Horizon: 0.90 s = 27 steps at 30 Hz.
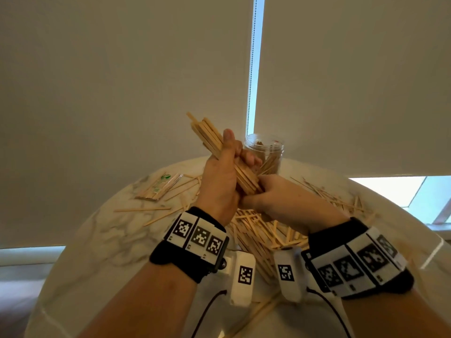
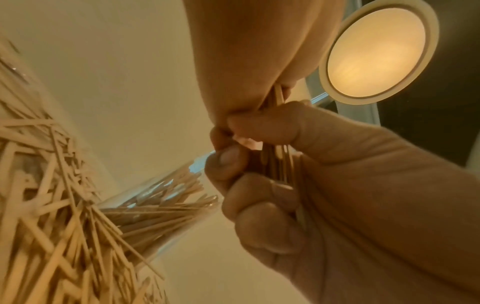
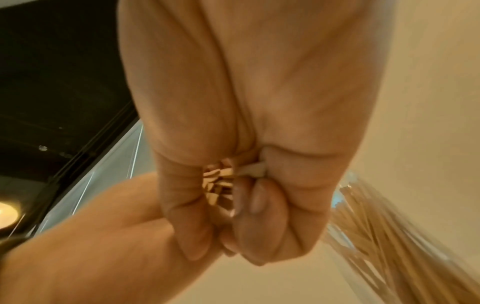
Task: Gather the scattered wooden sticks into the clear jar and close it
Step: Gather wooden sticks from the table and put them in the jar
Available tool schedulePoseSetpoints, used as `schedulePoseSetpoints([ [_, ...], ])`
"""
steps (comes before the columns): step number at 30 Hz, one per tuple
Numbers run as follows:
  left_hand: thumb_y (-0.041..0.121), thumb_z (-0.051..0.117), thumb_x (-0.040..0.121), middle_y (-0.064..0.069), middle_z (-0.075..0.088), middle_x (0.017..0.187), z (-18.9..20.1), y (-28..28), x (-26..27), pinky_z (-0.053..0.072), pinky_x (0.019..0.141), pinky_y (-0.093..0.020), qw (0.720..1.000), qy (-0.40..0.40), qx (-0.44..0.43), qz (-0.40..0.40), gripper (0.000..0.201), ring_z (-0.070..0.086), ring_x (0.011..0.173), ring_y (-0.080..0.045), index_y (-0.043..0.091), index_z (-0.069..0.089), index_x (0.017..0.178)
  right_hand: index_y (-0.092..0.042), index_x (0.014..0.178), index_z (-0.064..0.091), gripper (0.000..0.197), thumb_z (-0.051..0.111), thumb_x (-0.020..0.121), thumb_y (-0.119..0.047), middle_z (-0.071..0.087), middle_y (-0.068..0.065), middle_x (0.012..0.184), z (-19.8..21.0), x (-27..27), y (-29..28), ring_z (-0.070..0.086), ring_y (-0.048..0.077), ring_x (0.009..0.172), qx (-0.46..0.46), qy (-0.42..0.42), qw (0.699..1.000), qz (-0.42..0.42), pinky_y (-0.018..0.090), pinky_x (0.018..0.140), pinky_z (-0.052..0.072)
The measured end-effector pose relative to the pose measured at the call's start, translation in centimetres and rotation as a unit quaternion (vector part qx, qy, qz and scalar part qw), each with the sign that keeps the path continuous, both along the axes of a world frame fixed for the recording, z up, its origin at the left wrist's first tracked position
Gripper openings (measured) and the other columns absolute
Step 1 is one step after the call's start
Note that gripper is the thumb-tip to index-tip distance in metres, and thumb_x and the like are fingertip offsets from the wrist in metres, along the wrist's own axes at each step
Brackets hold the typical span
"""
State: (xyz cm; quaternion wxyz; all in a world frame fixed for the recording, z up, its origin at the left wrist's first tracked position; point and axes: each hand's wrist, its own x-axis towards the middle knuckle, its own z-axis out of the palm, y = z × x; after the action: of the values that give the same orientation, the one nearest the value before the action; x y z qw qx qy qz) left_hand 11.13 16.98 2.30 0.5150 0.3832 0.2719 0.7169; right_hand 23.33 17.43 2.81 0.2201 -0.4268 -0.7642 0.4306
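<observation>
My left hand [image 1: 225, 167] grips a thick bundle of wooden sticks [image 1: 210, 135] around its middle, tilted up and to the left above the table. Just below it, my right hand [image 1: 275, 193] curls round the bundle's lower end; the cut stick ends [image 3: 217, 185] show inside that fist. The clear jar [image 1: 266, 150] stands open just behind both hands with several sticks in it, and appears in the wrist views as well [image 2: 161, 197] [image 3: 376, 226]. A big heap of loose sticks [image 1: 258, 232] lies under my wrists. No lid is in view.
The round marble table [image 1: 105, 240] carries a clear packet of sticks [image 1: 158, 186] at the back left, with stray sticks [image 1: 144, 209] beside it. More sticks [image 1: 329, 198] lie to the right. White blinds hang close behind the table.
</observation>
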Motion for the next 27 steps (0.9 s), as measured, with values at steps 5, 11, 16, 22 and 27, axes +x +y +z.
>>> schedulePoseSetpoints([
  [5, 0.051, 0.051, 0.097, -0.009, 0.065, 0.091, 0.2, -0.2, 0.1, 0.055, 0.066, -0.032, 0.997, 0.079, -0.008, -0.008, 0.04, 0.066, 0.083, -0.02, 0.017, 0.054, 0.078, -0.004, 0.096, 0.065, 0.023, 0.067, 0.085, -0.024, 0.054, 0.007, 0.066, 1.1, 0.2, -0.4, 0.049, 0.015, 0.055, 0.049, 0.065, 0.996, -0.02, 0.031, 0.053, 0.04],
  [11, 0.042, 0.054, 0.097, -0.01, 0.069, 0.096, -0.2, -0.6, 0.2, 0.057, 0.068, -0.029, 0.986, 0.133, -0.057, -0.085, 0.036, 0.067, 0.085, -0.018, 0.014, 0.057, 0.075, -0.004, 0.086, 0.063, 0.022, 0.059, 0.092, -0.025, 0.056, 0.002, 0.058, 1.0, 0.5, -0.4, 0.05, 0.013, 0.042, 0.111, -0.018, 0.993, -0.029, 0.028, 0.044, 0.045],
  [16, 0.031, 0.066, 0.092, -0.012, 0.07, 0.103, -0.1, -0.5, 0.2, 0.056, 0.088, -0.039, 0.993, 0.072, -0.072, -0.06, 0.02, 0.068, 0.097, -0.024, 0.013, 0.065, 0.101, -0.011, 0.083, 0.063, 0.029, 0.051, 0.097, -0.033, 0.061, 0.007, 0.067, 0.6, 1.2, 0.1, 0.055, 0.023, 0.055, 0.193, -0.121, 0.974, -0.019, 0.038, 0.059, 0.051],
  [22, 0.039, 0.053, 0.098, -0.012, 0.073, 0.11, 1.1, -0.2, -2.5, 0.058, 0.085, -0.044, 0.994, -0.022, -0.101, 0.021, 0.04, 0.072, 0.099, -0.028, 0.013, 0.056, 0.128, -0.026, 0.084, 0.065, 0.019, 0.057, 0.093, -0.04, 0.063, -0.005, 0.067, 0.2, 2.1, 0.9, 0.057, 0.008, 0.056, 0.187, -0.176, 0.967, -0.003, 0.027, 0.059, 0.048],
  [27, 0.017, 0.043, 0.105, -0.012, 0.072, 0.092, 0.9, -0.2, -1.2, 0.061, 0.077, -0.043, 0.993, 0.005, -0.117, 0.018, 0.025, 0.074, 0.08, -0.025, 0.009, 0.054, 0.127, -0.026, 0.077, 0.066, 0.021, 0.063, 0.093, -0.039, 0.068, -0.003, 0.064, -0.2, 1.8, 0.9, 0.06, 0.004, 0.052, 0.192, -0.207, 0.959, -0.029, 0.023, 0.057, 0.046],
])
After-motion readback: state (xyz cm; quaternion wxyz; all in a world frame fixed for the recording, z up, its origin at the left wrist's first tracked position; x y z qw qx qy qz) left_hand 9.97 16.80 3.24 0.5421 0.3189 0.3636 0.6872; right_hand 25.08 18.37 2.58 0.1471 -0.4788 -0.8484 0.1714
